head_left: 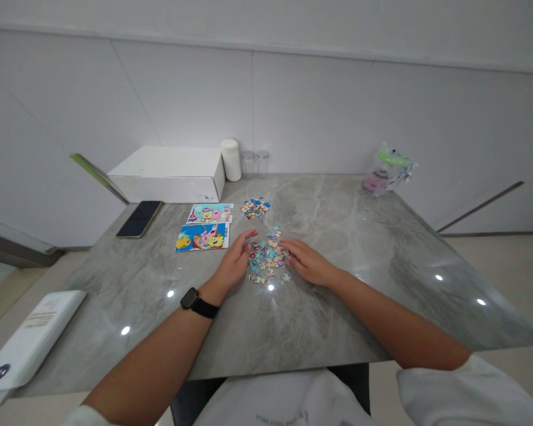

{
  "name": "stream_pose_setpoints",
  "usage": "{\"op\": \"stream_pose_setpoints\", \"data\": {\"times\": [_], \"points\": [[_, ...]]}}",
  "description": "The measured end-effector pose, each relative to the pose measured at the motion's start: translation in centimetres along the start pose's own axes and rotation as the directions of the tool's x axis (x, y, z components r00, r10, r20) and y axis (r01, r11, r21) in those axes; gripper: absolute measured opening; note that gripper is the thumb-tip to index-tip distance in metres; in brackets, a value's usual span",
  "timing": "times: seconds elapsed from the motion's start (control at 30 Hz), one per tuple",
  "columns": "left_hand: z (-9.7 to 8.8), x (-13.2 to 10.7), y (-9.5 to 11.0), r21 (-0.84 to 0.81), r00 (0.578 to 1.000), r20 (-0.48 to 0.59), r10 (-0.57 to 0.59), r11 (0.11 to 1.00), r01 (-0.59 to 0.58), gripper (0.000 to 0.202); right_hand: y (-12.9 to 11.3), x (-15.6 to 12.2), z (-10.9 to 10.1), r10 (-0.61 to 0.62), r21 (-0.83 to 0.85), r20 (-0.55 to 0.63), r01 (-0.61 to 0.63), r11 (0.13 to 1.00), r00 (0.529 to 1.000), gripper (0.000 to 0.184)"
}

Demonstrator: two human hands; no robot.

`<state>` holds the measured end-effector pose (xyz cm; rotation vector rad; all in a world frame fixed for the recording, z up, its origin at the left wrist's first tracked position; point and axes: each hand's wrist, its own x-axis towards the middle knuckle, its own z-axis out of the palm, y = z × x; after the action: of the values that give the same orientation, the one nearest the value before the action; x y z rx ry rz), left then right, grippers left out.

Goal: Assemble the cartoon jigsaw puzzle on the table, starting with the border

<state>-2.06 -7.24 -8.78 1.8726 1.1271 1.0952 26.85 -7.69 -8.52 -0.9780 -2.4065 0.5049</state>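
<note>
A loose heap of small jigsaw puzzle pieces (269,255) lies on the grey marbled table (328,331), between my two hands. My left hand (236,258), with a black watch on its wrist, rests along the heap's left edge, fingers extended. On the right side my right hand (308,261) reaches over the edge of the pieces with its fingers stretched out. Neither hand visibly grips a piece. Behind them sits a second puzzle pile (256,207), in blue, yellow and pale tones. Two cartoon picture cards, a front one (203,236) and a back one (210,213), lie to the left.
A smartphone (139,219) and a white box (169,171) are at the back left. Beside the box stand a white cylinder (231,160) and two clear glasses (254,164). A plastic bag (387,170) sits back right; a white corded device (35,337) lies front left.
</note>
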Motion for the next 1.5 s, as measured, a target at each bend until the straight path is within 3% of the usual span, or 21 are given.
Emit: {"op": "stream_pose_setpoints", "data": {"times": [0.1, 0.17, 0.27, 0.4, 0.47, 0.53, 0.63, 0.7, 0.9, 0.97, 1.1, 1.17, 1.3, 1.5], "points": [[-0.5, -0.6, -0.1, 0.073, 0.998, -0.017, -0.056, 0.996, 0.057, 0.059, 0.8, 0.8, -0.5, 0.054, -0.078, -0.066, -0.059, 0.995, 0.996, 0.057], [-0.7, -1.3, 0.0, 0.186, 0.996, 0.058, -0.063, 0.981, 0.051, 0.084, 1.7, 2.0, -0.4, 0.084, -0.112, -0.068, -0.091, 0.990, 0.994, 0.061], [-0.5, -2.5, 0.3, 0.369, 0.977, 0.212, -0.005, 0.926, -0.076, 0.125, 2.5, 4.1, 0.8, 0.127, -0.108, -0.028, -0.129, 0.986, 0.992, 0.066], [0.2, -3.3, 0.7, 0.498, 0.956, 0.291, 0.040, 0.846, -0.188, 0.142, 1.4, 5.0, 2.2, 0.026, 0.022, 0.070, -0.027, 0.999, 0.997, 0.066], [0.6, -3.4, 0.8, 0.533, 0.954, 0.296, 0.044, 0.821, -0.203, 0.143, 0.8, 4.2, 2.1, -0.031, 0.124, 0.085, 0.021, 0.992, 0.996, 0.062], [0.8, -3.2, 0.9, 0.555, 0.951, 0.305, 0.041, 0.804, -0.213, 0.143, 0.8, 3.0, 1.4, 0.005, 0.168, 0.030, -0.010, 0.986, 1.000, 0.059], [1.4, -2.8, 1.4, 0.582, 0.946, 0.325, 0.014, 0.785, -0.212, 0.142, 1.7, 0.8, -0.3, 0.149, 0.163, -0.098, -0.132, 0.978, 0.984, 0.058], [2.2, -2.3, 1.8, 0.599, 0.942, 0.335, -0.006, 0.774, -0.208, 0.141, 2.4, -0.6, -1.3, 0.208, 0.148, -0.091, -0.193, 0.970, 0.974, 0.058], [5.5, -0.5, 3.2, 0.631, 0.950, 0.312, -0.002, 0.748, -0.205, 0.134, 2.1, -3.3, -1.6, 0.207, 0.082, -0.094, -0.199, 0.977, 0.974, 0.058], [6.3, 0.0, 3.4, 0.659, 0.960, 0.279, -0.011, 0.730, -0.183, 0.128, 1.7, -3.6, -1.2, 0.161, 0.031, -0.093, -0.159, 0.987, 0.982, 0.066], [7.2, 1.1, 3.4, 0.682, 0.964, 0.266, -0.022, 0.711, -0.172, 0.113, 1.1, -3.4, -0.5, 0.073, -0.122, 0.015, -0.071, 0.990, 0.997, 0.108], [7.4, 1.7, 3.4, 0.685, 0.964, 0.264, -0.027, 0.709, -0.168, 0.109, 1.1, -3.1, -0.3, 0.075, -0.177, 0.057, -0.064, 0.982, 0.996, 0.118], [8.0, 3.3, 3.4, 0.695, 0.965, 0.263, -0.026, 0.699, -0.171, 0.104, 1.9, -2.3, -0.3, 0.085, -0.252, 0.085, -0.061, 0.966, 0.993, 0.124], [9.4, 6.3, 3.0, 0.675, 0.945, 0.328, 0.002, 0.699, -0.236, 0.084, 4.9, -0.8, -1.3, 0.117, -0.303, 0.085, -0.086, 0.949, 0.989, 0.113]]}}
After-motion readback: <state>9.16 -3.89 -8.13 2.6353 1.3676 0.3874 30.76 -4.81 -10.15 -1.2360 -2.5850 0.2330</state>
